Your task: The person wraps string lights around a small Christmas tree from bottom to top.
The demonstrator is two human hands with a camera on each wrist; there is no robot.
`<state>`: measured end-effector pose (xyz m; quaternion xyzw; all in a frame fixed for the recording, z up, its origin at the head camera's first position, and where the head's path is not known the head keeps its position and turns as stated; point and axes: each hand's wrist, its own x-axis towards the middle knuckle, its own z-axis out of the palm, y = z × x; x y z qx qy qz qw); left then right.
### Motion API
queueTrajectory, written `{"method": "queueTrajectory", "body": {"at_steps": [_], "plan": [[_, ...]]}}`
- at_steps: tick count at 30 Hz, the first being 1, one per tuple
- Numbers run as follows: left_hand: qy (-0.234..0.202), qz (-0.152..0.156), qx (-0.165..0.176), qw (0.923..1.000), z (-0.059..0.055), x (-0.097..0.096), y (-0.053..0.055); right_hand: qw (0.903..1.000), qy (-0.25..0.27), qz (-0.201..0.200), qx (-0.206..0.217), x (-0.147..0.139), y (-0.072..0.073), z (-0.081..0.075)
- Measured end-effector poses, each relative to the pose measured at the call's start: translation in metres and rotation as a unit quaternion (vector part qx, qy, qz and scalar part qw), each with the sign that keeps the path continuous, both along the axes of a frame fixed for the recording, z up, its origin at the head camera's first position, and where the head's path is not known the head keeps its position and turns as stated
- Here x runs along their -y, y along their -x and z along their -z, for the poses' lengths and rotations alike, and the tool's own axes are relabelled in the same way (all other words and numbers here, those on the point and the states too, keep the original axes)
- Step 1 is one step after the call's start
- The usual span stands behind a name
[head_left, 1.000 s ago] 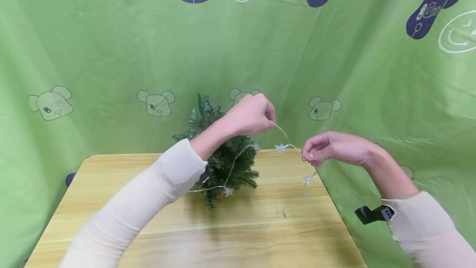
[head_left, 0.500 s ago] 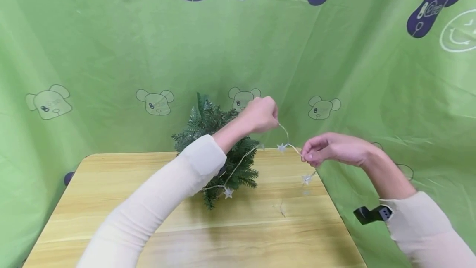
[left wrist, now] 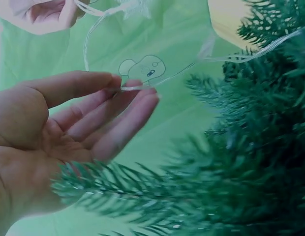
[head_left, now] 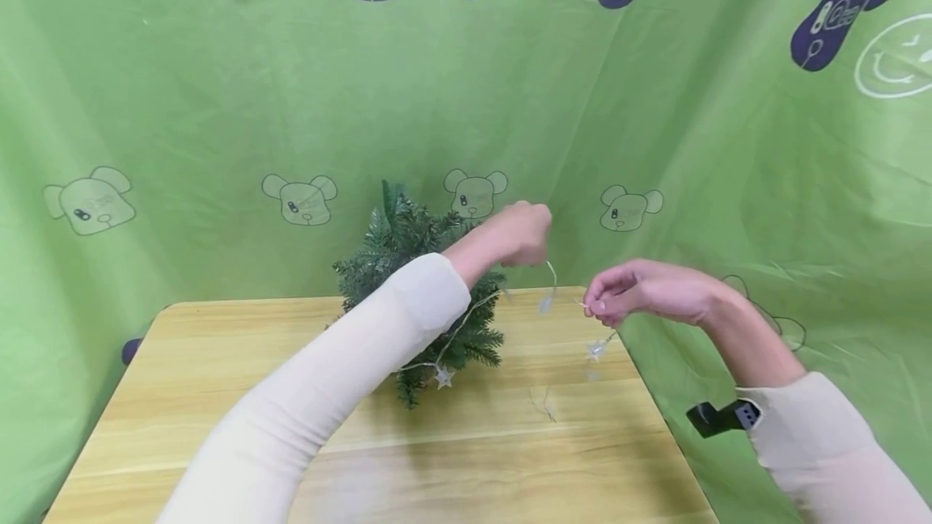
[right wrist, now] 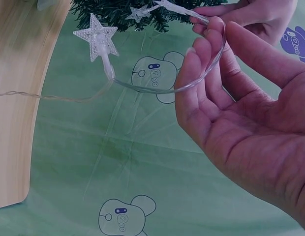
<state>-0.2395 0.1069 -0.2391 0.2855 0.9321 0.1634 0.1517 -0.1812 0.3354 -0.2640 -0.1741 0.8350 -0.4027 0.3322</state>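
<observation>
A small artificial Christmas tree [head_left: 396, 237] stands toward the back of the table, partly hidden by my left forearm. Clear wire with star lights crosses its front, where one star light [head_left: 443, 378] hangs. My left hand [head_left: 518, 234] is beside the tree's right side; in the left wrist view its thumb and fingertips pinch the string light wire [left wrist: 132, 89]. Farther right, my right hand [head_left: 641, 291] pinches the same string between thumb and fingers. Below it dangles a clear star [right wrist: 95, 39], seen plainly in the right wrist view. Tree branches [left wrist: 118, 189] overlap my left palm in the left wrist view.
The light wood table [head_left: 495, 467] has its right edge below my right hand. Loose wire [head_left: 546, 407] trails over the tabletop. A green printed curtain [head_left: 218, 103] surrounds the back and sides. A black strap end [head_left: 721, 419] sticks out from my right cuff.
My left hand has moved right and slightly down behind the tree's right side, bringing it closer to my right hand. The right hand has barely moved and keeps its pinch.
</observation>
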Motion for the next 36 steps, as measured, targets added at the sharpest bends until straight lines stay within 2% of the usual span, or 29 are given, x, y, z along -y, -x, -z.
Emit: {"method": "queueTrajectory", "body": {"at_steps": [5, 10, 17, 24, 29, 36], "plan": [[0.006, -0.013, -0.015, 0.9998, -0.002, -0.008, -0.001, 1.0000, -0.002, 0.002, -0.002, -0.001, 0.000, 0.001], [0.014, -0.033, 0.024, 0.9991, -0.001, -0.013, 0.005, 1.0000, -0.001, 0.007, -0.001, -0.002, 0.000, 0.002], [0.035, -0.040, 0.039, 0.9978, -0.002, -0.008, 0.022, 0.9999, 0.005, 0.015, 0.001, -0.001, -0.001, 0.003], [0.029, -0.047, 0.071, 0.9959, 0.002, -0.005, 0.030, 0.9997, 0.009, 0.023, 0.003, 0.001, 0.000, 0.004], [0.056, -0.051, 0.082, 0.9938, 0.004, -0.006, 0.030, 0.9996, 0.008, 0.027, 0.004, 0.002, 0.002, 0.006], [0.045, -0.066, 0.056, 0.9953, 0.005, 0.003, 0.024, 0.9993, 0.016, 0.033, -0.001, 0.004, 0.005, 0.008]]}}
